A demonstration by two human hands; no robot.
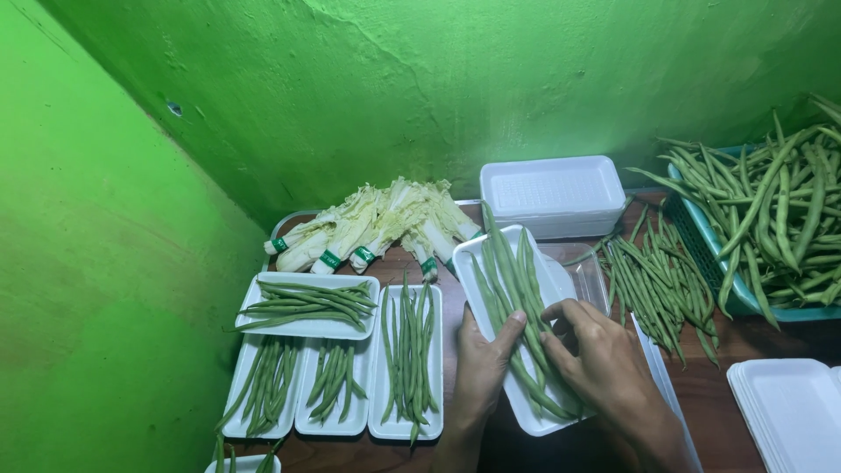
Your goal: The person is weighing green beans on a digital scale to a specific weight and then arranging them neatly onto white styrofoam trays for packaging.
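Note:
My left hand [484,363] grips the near left edge of a white foam tray [470,264], thumb lying over the long green beans [517,289] piled in it. My right hand [598,355] rests on the same beans at the tray's right side, fingers curled and pressing on them. The tray is tilted, its far end pointing toward the wall.
Filled bean trays [407,359] lie to the left on the wooden table, with one more [308,307] across them. Banded cabbage heads [377,223] sit behind. A stack of empty trays [552,193], loose beans [653,280], a teal basket of beans [775,219] and more trays [788,407] are at right.

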